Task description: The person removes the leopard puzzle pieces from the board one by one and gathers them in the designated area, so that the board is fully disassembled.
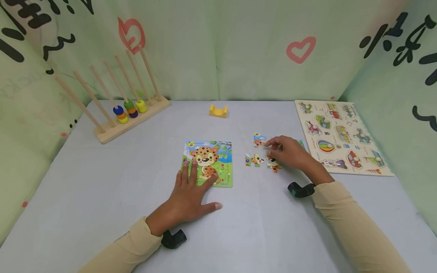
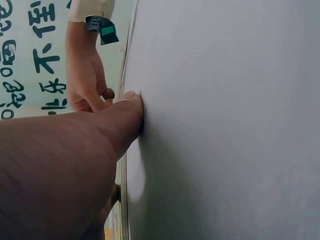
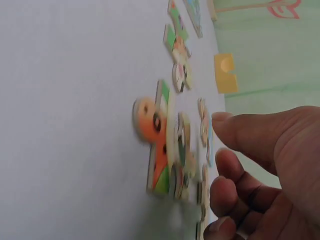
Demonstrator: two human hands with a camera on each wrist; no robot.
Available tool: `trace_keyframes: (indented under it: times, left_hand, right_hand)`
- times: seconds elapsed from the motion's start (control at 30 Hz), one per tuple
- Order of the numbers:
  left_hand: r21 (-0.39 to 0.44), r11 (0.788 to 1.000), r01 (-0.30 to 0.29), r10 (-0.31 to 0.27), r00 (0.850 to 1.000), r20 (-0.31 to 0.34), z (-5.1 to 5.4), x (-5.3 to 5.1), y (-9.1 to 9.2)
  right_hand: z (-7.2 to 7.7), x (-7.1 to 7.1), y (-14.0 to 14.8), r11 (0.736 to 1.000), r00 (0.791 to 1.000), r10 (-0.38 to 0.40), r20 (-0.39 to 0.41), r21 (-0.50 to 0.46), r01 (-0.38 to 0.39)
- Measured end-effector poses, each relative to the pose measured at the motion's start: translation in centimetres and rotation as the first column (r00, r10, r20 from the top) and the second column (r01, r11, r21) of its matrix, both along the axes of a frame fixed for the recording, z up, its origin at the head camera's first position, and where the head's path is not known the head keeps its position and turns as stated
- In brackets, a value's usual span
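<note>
Puzzle pieces (image 1: 254, 160) lie flat on the white counter (image 1: 252, 227), to the right of the spotted cat board (image 1: 225, 181). The right hand (image 1: 289, 152) is over them, fingers bent, with a small gap by the thumb and nothing seen in it. The left hand (image 1: 187, 197) is spread wide, fingers on the board. To pick up well, I think it should pinch one thin piece by its edges and not bump the others. Light pressing should keep the board from sliding.
</note>
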State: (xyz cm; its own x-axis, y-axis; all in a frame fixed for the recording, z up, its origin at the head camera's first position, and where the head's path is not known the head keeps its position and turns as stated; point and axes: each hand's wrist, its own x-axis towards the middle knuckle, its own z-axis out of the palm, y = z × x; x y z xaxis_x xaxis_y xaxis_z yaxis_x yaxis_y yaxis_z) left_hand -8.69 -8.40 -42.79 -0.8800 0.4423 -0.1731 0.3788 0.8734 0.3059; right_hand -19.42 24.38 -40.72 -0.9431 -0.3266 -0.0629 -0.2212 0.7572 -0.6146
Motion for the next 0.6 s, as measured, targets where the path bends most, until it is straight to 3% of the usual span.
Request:
trace_keyframes:
  times: [0.27,0.6]
  left_hand:
    - [-0.009,1.0,-0.002,0.002,1.0,-0.008,-0.1,-0.1,0.1]
    - [-0.033,0.999,-0.007,0.006,1.0,-0.01,-0.1,-0.1,0.1]
  right_hand:
    - [0.1,-0.7,-3.0,0.995,0.996,0.093,0.014,-0.043,-0.092]
    - [0.9,-1.6,-6.8,0.993,0.993,0.111,0.038,-0.041,-0.11]
